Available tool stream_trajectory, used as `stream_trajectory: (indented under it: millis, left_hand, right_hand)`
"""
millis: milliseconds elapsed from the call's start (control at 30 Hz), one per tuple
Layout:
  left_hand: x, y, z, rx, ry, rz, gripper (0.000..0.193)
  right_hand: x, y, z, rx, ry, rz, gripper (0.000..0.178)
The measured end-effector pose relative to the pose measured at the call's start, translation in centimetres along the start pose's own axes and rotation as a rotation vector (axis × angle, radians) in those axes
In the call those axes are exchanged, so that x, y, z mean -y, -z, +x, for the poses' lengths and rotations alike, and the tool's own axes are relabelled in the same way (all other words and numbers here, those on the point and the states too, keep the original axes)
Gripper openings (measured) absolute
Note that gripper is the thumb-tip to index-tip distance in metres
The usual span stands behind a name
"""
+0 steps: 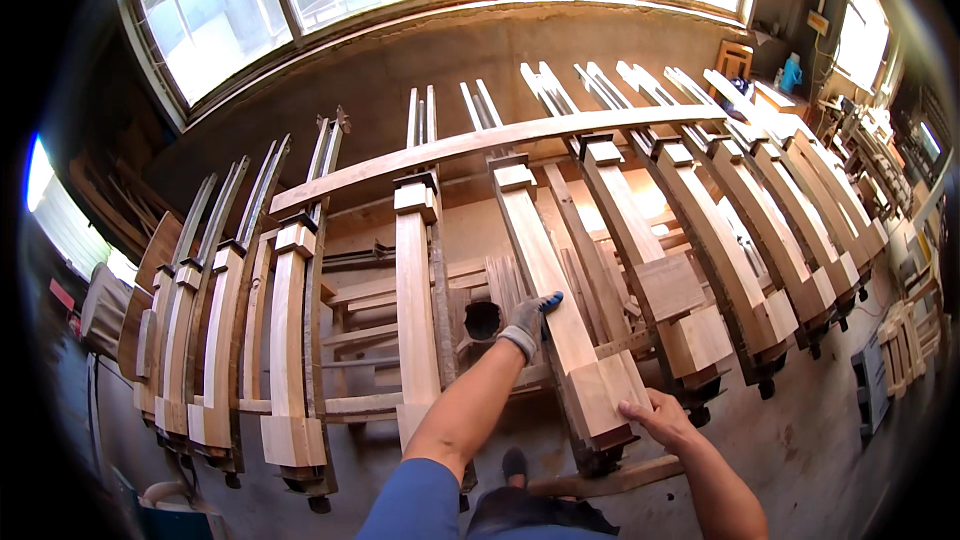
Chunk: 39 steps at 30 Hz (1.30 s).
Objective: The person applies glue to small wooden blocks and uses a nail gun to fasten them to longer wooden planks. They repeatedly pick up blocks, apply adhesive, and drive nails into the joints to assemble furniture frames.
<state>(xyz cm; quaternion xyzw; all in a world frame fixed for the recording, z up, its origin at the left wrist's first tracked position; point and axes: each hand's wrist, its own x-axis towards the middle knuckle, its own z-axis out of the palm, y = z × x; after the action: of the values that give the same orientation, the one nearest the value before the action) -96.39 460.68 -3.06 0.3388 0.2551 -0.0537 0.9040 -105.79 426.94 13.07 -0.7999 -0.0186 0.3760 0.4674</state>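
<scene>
A long pale wooden beam lies in a metal bar clamp in front of me, its near end toward my body. My left hand, in a grey glove with blue fingertips, grips the beam's left edge about midway along. At the beam's near end sits a squarish wood block. My bare right hand holds this block's right side, thumb on its edge; the other fingers are partly hidden. Next to them, on the right, another clamped beam carries a flat wood block and a thicker block.
Several more clamped beams fan out to both sides, such as one beam on the left. A long plank lies across their far ends. Below is a wooden rack with a dark round hole. A wooden bar lies low near my feet.
</scene>
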Motion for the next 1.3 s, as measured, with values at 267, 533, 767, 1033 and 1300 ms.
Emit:
stream_trajectory:
  millis: [267,533,767,1033,1300]
  left_hand:
    - [0.6,-3.3,-1.5,-0.159,0.068,0.037,0.039]
    - [-2.3,-6.7,-4.6,-0.493,-0.316,1.005,0.08]
    - [-0.2,-8.2,-4.9,-0.651,-0.274,1.176,0.128]
    - [0.5,-7.4,-3.2,-0.686,-0.429,1.121,0.126]
    - [-1.1,-8.3,-2.3,-0.656,-0.383,1.077,0.103]
  right_hand:
    - [1.4,-5.0,-1.9,-0.427,0.388,-0.705,0.143]
    - [0.5,-6.3,-1.3,-0.482,0.355,-0.684,0.137]
    - [-1.2,-7.7,-0.6,-0.456,0.396,-0.676,0.137]
    - [-5.9,-0.1,-3.8,-0.534,0.449,-0.634,0.084]
    - [-6.4,-3.3,-1.8,-0.398,0.408,-0.175,0.045]
